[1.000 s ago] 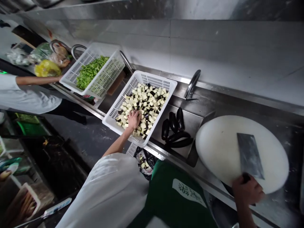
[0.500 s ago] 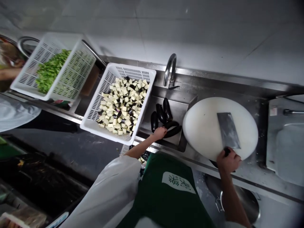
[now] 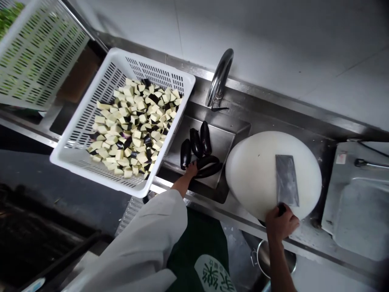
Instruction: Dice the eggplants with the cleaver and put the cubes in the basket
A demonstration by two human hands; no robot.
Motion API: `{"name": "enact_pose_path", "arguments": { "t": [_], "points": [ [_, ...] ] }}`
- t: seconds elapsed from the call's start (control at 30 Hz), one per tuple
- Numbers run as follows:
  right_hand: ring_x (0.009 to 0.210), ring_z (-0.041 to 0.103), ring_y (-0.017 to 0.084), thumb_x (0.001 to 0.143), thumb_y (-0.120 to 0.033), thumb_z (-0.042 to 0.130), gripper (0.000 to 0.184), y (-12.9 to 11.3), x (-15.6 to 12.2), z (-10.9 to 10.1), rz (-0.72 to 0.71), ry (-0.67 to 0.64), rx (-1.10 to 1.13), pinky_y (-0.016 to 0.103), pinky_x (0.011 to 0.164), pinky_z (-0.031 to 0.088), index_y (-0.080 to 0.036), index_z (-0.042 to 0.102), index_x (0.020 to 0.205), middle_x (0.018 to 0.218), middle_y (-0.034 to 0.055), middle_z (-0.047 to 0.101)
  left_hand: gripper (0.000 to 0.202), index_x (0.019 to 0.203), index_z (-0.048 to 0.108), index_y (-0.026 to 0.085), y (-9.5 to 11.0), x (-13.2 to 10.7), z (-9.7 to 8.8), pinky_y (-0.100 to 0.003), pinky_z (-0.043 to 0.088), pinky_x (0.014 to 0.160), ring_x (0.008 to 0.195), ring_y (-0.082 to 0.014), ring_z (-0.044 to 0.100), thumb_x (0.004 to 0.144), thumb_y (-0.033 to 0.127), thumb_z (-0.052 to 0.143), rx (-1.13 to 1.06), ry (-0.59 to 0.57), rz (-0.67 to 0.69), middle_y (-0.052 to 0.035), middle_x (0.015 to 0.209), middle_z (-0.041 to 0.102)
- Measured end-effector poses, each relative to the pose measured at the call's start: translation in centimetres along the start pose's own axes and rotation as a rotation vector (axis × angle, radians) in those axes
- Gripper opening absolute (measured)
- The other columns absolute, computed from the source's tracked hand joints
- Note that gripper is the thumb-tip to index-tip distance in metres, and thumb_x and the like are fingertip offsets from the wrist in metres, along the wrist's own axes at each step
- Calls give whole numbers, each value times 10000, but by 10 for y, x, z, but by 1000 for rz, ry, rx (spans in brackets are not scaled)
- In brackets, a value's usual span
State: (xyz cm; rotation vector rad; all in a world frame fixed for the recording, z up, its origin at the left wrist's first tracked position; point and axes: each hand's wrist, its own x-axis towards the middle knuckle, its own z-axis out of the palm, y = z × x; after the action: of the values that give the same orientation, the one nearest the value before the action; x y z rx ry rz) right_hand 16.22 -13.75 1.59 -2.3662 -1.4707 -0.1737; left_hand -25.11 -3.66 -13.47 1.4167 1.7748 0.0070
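In the sink: left hand (image 3: 192, 168) on eggplants (image 3: 205, 137), grip unclear | right hand (image 3: 281, 225) clasps cleaver (image 3: 286, 180) | apron logo (image 3: 214, 276) unreadable

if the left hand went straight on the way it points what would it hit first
Probably the whole eggplants in the sink: the left hand points into that cluster, seemingly touching the nearest; depth is unclear.

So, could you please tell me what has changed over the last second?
The left hand left the basket of diced aubergine and moved right to the whole aubergines in the sink; its grip is unclear. The right hand stayed on the cleaver, flat on the board.
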Motion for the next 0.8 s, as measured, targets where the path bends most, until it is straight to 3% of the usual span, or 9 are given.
{"name": "enact_pose_path", "arguments": {
  "t": [0.13, 0.23, 0.3, 0.4, 0.5, 0.63, 0.73, 0.77, 0.8],
  "points": [
    [988, 493, 340, 876, -336, 540, 390, 4, 0, 0, -9, -1, -25, 498, 910, 423, -134, 669, 1185, 964, 136, 511, 737, 1509, 397, 108, -7, 14, 9, -779, 207, 1129, 1467, -472, 365, 880, 361, 688, 49, -53, -151, -327, 1469, 503],
    [1003, 491, 352, 889, -343, 534, 388, 4, -1, -1, -22, -3, -28, 514, 913, 419, -138, 664, 1192, 979, 148, 516, 798, 1496, 428, 127, -9, 24, 7, -766, 229, 1138, 1485, -468, 336, 813, 377, 754, 20, -84, -149, -300, 1515, 484],
    [1013, 493, 359, 888, -340, 534, 387, 4, -2, 0, -24, -7, -32, 522, 911, 420, -137, 663, 1192, 992, 159, 523, 793, 1456, 500, 134, -9, 27, 1, -670, 337, 1149, 1447, -443, 415, 770, 400, 796, -35, -117, -126, -254, 1491, 538],
    [1029, 499, 364, 865, -315, 543, 393, 3, -2, 0, -13, -17, -42, 523, 922, 420, -128, 662, 1190, 1008, 173, 542, 658, 1377, 608, 128, -8, 18, -10, -429, 516, 1057, 1270, -339, 623, 819, 435, 770, -133, -159, -85, -172, 1356, 672],
    [1038, 515, 359, 838, -316, 551, 409, 3, 2, -5, 7, -50, -5, 519, 945, 427, -112, 669, 1173, 997, 170, 570, 580, 1356, 647, 127, -6, -15, -25, -329, 580, 921, 1088, -269, 718, 883, 454, 720, -311, -127, -72, -112, 1210, 751],
    [1107, 533, 366, 826, -406, 595, 393, -16, 10, -23, 39, 7, 148, 554, 1014, 412, -128, 664, 1096, 1055, 176, 603, 691, 1449, 593, 187, -3, -89, -58, -387, 583, 979, 1094, -263, 716, 828, 425, 778, -747, -15, 14, -53, 1179, 763],
    [1134, 563, 343, 855, -500, 635, 461, -75, 8, -39, 176, -1, 464, 550, 1027, 433, -149, 627, 1154, 1142, 169, 619, 876, 1564, 472, 238, 14, -146, -87, -463, 455, 1177, 1335, -298, 597, 783, 426, 820, -761, 110, 265, -64, 1423, 645],
    [1086, 595, 309, 865, -545, 639, 507, -104, 6, -43, 241, -121, 668, 528, 993, 471, -173, 605, 1208, 1140, 140, 634, 918, 1591, 435, 257, 24, -162, -96, -471, 408, 1219, 1400, -306, 542, 779, 423, 829, -712, 152, 345, -69, 1495, 587],
    [1063, 621, 281, 861, -587, 658, 571, -135, 3, -47, 275, -321, 908, 507, 973, 498, -207, 573, 1278, 1163, 113, 647, 941, 1607, 410, 280, 34, -176, -104, -469, 380, 1242, 1437, -307, 503, 778, 413, 835, -651, 191, 409, -69, 1538, 543]
  ]
}}
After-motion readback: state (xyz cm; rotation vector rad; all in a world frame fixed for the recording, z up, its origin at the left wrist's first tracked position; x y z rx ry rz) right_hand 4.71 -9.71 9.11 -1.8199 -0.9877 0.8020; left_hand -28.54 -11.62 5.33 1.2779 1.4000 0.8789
